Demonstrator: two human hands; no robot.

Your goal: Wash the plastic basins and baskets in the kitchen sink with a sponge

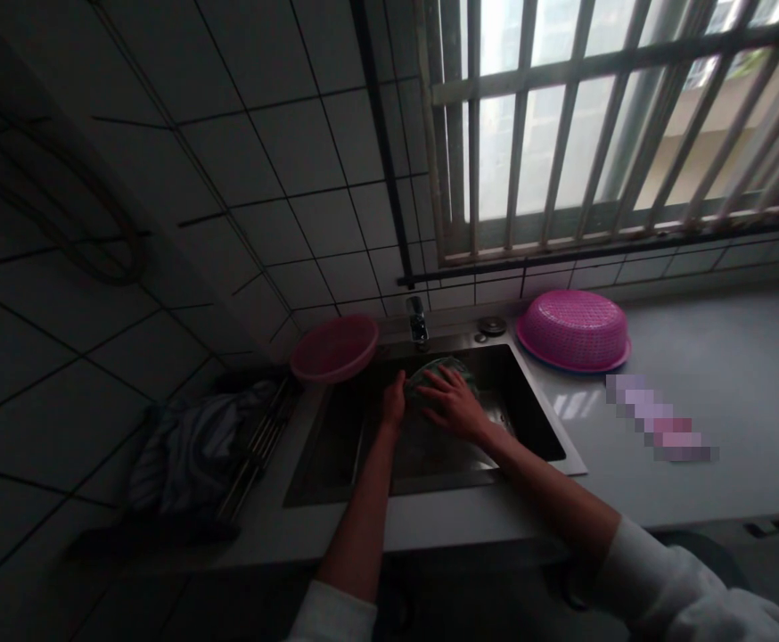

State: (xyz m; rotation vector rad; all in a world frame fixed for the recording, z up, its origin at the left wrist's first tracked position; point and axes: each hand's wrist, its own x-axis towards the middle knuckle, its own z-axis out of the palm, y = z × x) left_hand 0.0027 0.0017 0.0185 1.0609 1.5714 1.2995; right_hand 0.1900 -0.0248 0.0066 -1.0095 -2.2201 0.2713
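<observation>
In the sink (356,446), under the tap (417,319), I see a round, greenish bowl-like thing (460,366), dim and partly covered by my hands. My left hand (395,401) grips its left edge, thumb pointing up. Across its front and top lies my right hand (455,401), fingers spread and touching the surface. Shadow hides the thing's underside and whatever is inside it.
A pink basin (336,349) leans at the sink's back left corner. To the right, an upturned magenta basket (573,328) rests on the white counter (750,374). Striped cloth (192,446) lies by a metal rack (259,450) at left. A barred window (550,152) is behind.
</observation>
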